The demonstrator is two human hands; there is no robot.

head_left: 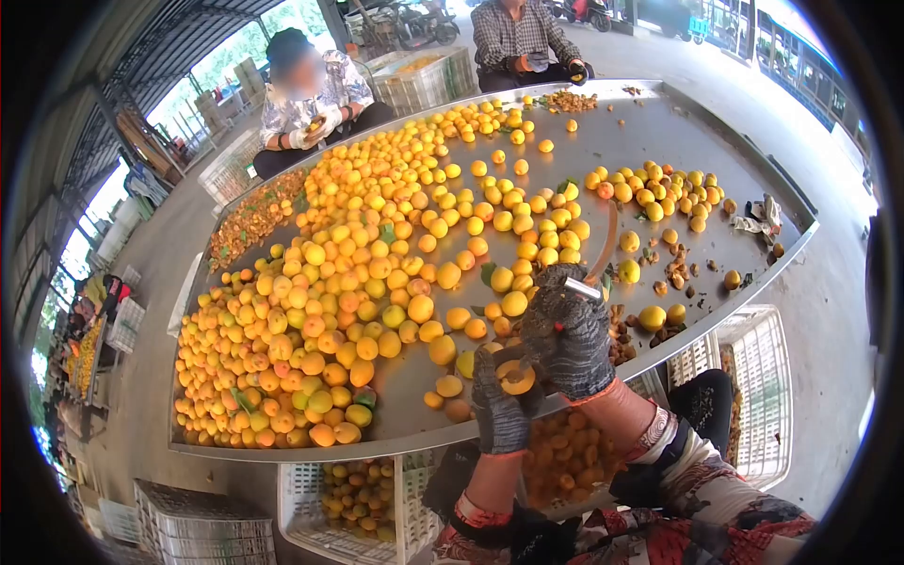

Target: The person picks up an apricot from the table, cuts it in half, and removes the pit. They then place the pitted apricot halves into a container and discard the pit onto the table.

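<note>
Daylight floods the open sides of a shed beneath a dark ribbed roof (141,42), its metal beams slanting across the view to my left. Grey concrete floor (151,292) spreads out around a broad metal table (650,141) with a raised rim, brightening almost to white at upper right. Greenery (240,55) shows through the far opening. A motorbike (426,30) stands parked at the back, a red scooter (593,14) farther right. Pale lattice-sided crates (202,527) sit on the floor in the near left corner, in softer light.
</note>
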